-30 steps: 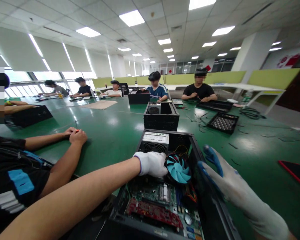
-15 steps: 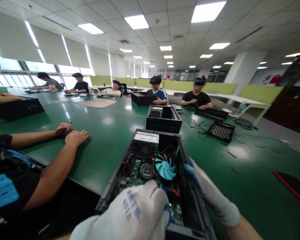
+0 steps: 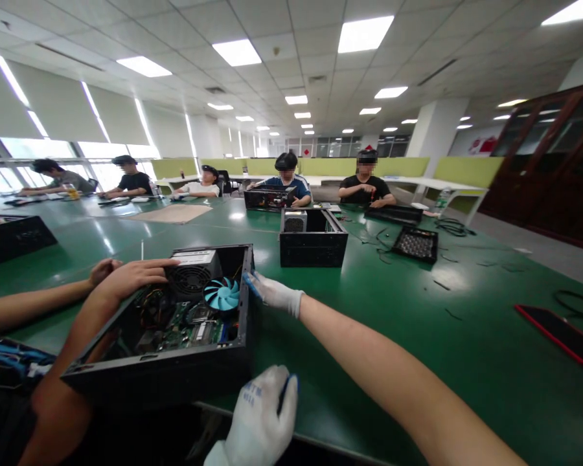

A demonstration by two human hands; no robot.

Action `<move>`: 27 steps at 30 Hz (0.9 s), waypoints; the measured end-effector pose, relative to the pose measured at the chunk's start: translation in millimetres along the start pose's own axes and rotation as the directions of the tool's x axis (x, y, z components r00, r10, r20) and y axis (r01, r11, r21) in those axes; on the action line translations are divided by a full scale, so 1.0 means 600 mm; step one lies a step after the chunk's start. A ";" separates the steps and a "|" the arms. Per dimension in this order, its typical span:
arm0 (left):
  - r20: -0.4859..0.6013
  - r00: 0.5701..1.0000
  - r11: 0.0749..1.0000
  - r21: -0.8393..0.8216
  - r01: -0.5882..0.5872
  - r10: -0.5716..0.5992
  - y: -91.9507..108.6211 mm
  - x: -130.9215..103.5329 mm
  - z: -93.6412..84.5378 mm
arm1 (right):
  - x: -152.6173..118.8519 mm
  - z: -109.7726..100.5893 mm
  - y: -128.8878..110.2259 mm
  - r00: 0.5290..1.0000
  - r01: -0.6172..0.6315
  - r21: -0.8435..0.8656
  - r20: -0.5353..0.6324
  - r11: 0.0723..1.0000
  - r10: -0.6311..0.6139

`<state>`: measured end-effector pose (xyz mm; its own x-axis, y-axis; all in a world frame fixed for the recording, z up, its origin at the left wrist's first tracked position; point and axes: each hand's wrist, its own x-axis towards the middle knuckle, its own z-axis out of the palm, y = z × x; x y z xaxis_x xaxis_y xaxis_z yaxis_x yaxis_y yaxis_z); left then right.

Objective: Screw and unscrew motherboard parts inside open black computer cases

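An open black computer case (image 3: 175, 374) lies on the green table (image 3: 393, 310) in front of me, showing a blue fan (image 3: 222, 293), a power supply (image 3: 193, 270) and a green board. My right hand (image 3: 273, 292), in a white glove, grips the top of the case's right wall near the fan. Low in the view, my gloved left hand (image 3: 262, 417) presses against the case's front right corner, and its fingertips are hidden. A co-worker's bare hand (image 3: 131, 275) rests on the case's far left rim by the power supply.
A second open case (image 3: 313, 243) stands behind mine. A black tray (image 3: 414, 244) and loose cables lie to the right. A red-edged dark panel (image 3: 558, 333) lies at the far right. Several people sit around the far side of the table.
The case has slid and turned to the left. My left hand came out of it and dropped to its front corner. My right hand moved onto its right wall, and the co-worker's hand now touches its rim.
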<state>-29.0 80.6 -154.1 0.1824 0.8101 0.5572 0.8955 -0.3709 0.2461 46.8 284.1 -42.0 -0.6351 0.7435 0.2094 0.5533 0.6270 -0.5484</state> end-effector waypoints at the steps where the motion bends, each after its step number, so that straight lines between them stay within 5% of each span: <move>1: -0.037 0.999 1.000 -0.006 -0.004 0.004 -0.012 0.002 0.010 | 0.010 -0.005 0.011 1.000 -0.031 -0.043 0.002 0.999 0.031; 4: -0.122 0.992 0.999 -0.050 0.008 -0.014 -0.038 0.005 0.029 | 0.030 -0.037 0.059 0.987 -0.162 -0.187 -0.044 0.969 0.156; 14: -0.018 0.992 0.987 -0.101 0.122 -0.125 -0.037 0.009 0.038 | 0.068 -0.191 0.218 0.894 -0.445 -0.584 -0.245 0.678 0.376; 22: 0.010 0.986 0.982 -0.078 0.170 -0.169 -0.036 0.017 0.034 | 0.081 -0.222 0.230 0.895 -0.438 -0.676 -0.262 0.593 0.362; 27: -0.001 0.986 0.981 -0.103 0.163 -0.164 -0.031 0.019 0.031 | 0.034 -0.211 0.205 0.928 -0.370 -0.694 -0.241 0.617 0.286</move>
<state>-36.0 105.4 -167.3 0.0321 0.8595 0.5102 0.8668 -0.2781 0.4139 169.8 405.7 -2.5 -0.3011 0.9248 0.2328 0.9509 0.2728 0.1460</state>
